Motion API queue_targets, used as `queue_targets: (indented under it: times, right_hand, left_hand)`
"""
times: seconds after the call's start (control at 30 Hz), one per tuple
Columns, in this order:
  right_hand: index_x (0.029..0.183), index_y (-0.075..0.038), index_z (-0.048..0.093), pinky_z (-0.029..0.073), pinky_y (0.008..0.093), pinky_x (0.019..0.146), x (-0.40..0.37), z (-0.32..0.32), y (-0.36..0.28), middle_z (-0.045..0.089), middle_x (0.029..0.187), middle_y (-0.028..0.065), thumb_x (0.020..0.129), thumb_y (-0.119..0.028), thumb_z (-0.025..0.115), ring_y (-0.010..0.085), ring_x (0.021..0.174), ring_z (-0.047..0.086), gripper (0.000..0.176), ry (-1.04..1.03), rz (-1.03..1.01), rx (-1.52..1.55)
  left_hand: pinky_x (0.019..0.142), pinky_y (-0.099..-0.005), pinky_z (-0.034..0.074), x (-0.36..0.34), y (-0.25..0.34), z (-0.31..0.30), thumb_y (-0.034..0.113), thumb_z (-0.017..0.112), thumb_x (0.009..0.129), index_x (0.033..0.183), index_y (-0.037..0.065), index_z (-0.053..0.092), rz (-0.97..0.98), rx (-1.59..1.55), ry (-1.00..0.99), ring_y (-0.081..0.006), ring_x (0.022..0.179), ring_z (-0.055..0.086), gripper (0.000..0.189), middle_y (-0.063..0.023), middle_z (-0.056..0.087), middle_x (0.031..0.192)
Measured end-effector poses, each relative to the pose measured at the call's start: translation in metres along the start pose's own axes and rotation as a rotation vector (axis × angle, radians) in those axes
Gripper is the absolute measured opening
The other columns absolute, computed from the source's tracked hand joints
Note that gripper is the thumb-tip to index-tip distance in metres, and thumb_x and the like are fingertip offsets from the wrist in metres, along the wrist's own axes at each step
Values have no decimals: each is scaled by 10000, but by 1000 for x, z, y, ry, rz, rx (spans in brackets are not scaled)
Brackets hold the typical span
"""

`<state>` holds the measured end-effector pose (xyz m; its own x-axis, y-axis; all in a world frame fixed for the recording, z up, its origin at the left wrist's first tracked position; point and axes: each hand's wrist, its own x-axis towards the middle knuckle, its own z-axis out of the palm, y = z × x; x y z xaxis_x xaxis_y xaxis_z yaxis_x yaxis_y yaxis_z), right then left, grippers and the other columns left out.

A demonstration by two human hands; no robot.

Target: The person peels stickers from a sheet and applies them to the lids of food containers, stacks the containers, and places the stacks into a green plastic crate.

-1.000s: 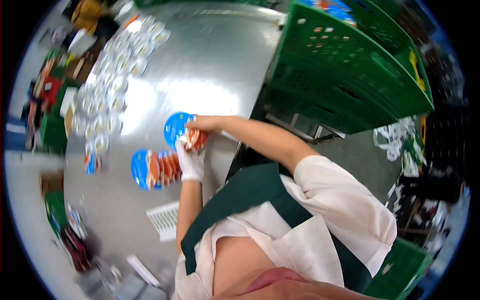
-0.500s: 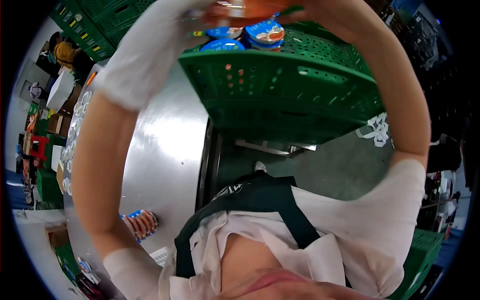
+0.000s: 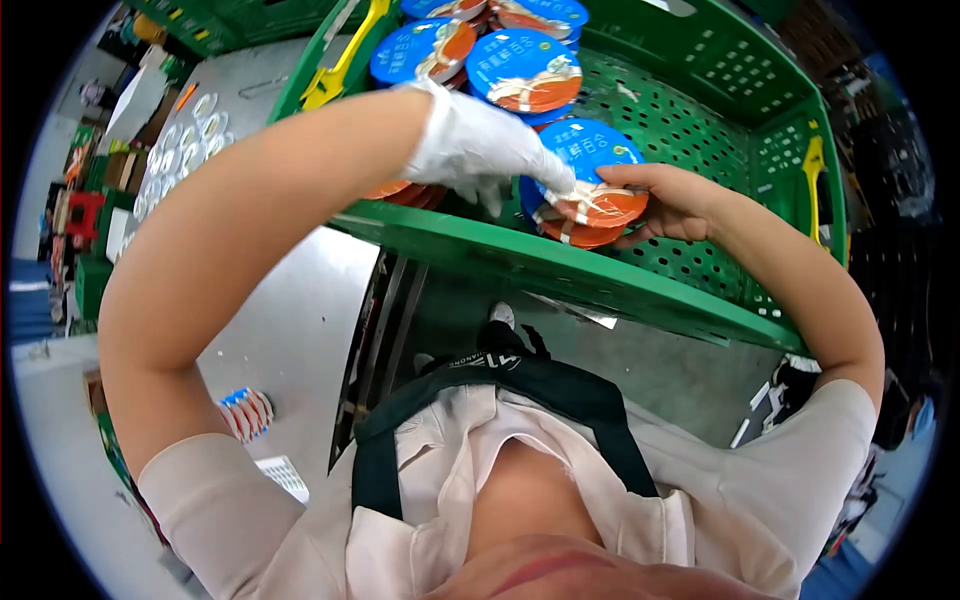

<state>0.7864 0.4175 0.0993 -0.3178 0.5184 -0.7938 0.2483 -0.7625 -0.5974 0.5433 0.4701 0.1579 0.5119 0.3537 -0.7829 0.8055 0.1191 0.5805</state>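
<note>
A stack of round tubs (image 3: 598,160) with blue-and-orange printed lids sits low in the near part of a green plastic crate (image 3: 690,110). My left hand (image 3: 490,145), in a white glove, presses its fingers on the left side of this stack. My right hand (image 3: 675,203), bare, grips the stack from the right, thumb on the upper lid and fingers at the lower side. Beside and behind it stand other tub stacks (image 3: 525,68) with the same lids. My left forearm and glove partly hide a further stack near the crate's front wall.
Yellow handles (image 3: 345,60) are on the crate's sides. On the metal table (image 3: 300,340) lie another row of tubs (image 3: 246,413) on its side and a white keyboard-like object (image 3: 283,476). Many white rings (image 3: 190,140) lie at the table's far left.
My hands have come down from the top of the view, where they held a blurred orange item, into the crate with the stack of tubs. More of the crate's inside shows.
</note>
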Motion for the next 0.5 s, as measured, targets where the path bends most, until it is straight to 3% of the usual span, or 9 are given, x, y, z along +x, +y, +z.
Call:
queue_targets:
  times: [0.03, 0.1, 0.17, 0.2, 0.27, 0.3, 0.4, 0.47, 0.5]
  right_hand:
    - [1265, -75, 560, 487, 437, 938, 3, 0, -2, 627, 1240, 101, 922, -398, 639, 236, 1122, 600, 478, -19, 0, 43]
    - [1256, -55, 557, 520, 387, 902, 6, 7, -5, 641, 1216, 99, 939, -361, 618, 215, 1061, 633, 445, -47, -11, 99]
    - [1264, -55, 555, 512, 389, 915, 10, 18, -11, 636, 1222, 101, 938, -359, 619, 216, 1075, 624, 450, -70, -22, 73]
    - [1271, -55, 553, 503, 391, 927, 15, 24, -13, 631, 1227, 103, 937, -357, 620, 217, 1090, 615, 455, -73, -42, 72]
    - [1295, -48, 542, 488, 383, 943, 25, 42, -16, 620, 1235, 102, 934, -364, 623, 216, 1118, 595, 487, -80, -60, 27]
    - [1295, -38, 544, 489, 363, 947, 28, 47, -21, 624, 1234, 101, 939, -352, 617, 201, 1090, 609, 481, -49, -35, 56]
    - [1302, -50, 555, 410, 343, 1018, 33, 56, -34, 595, 1266, 85, 946, -425, 596, 189, 1147, 554, 519, -86, -46, -43]
    - [1349, -5, 524, 438, 344, 956, 14, 45, -55, 601, 1275, 86, 945, -470, 588, 185, 1121, 557, 620, -116, -153, -478]
    - [1366, 36, 492, 447, 343, 933, -5, 42, -79, 643, 1194, 95, 953, -459, 576, 188, 1072, 588, 650, 166, -148, -961]
  left_hand:
    - [959, -359, 453, -17, -8, -9, 551, 642, 852, 1293, -25, 572, 85, 25, 87, -258, 1093, 614, 729, -173, 613, 1213]
    - [922, -313, 480, -67, -27, -15, 351, 542, 962, 1206, -36, 602, 402, 92, 176, -220, 1058, 626, 462, -143, 614, 1233]
    - [859, -261, 498, -112, -61, -22, 271, 546, 970, 1195, -28, 618, 1032, 525, 461, -177, 1018, 617, 381, -132, 623, 1198]
    - [842, -256, 516, -148, -53, -1, 194, 503, 972, 1174, -19, 627, 720, 217, 537, -194, 1081, 623, 318, -144, 615, 1234]
    - [919, -292, 493, -194, -88, 12, 225, 482, 991, 1197, -8, 604, 521, -3, 708, -225, 1162, 604, 334, -158, 605, 1274]
    - [919, -292, 493, -205, -102, 24, 225, 482, 991, 1197, -8, 604, 489, -39, 745, -225, 1162, 604, 334, -158, 605, 1274]
    - [855, -306, 498, -242, -148, 80, 280, 514, 987, 1194, 41, 574, 417, -363, 1381, -194, 998, 610, 322, -110, 626, 1127]
    - [813, -316, 501, -268, -184, 123, 316, 535, 984, 1192, 73, 553, 327, -519, 1824, -173, 889, 614, 321, -78, 640, 1029]
    - [1011, -318, 417, -321, -277, 140, 303, 420, 1000, 1370, -40, 467, 384, -504, 1537, -222, 1208, 564, 507, -196, 557, 1347]
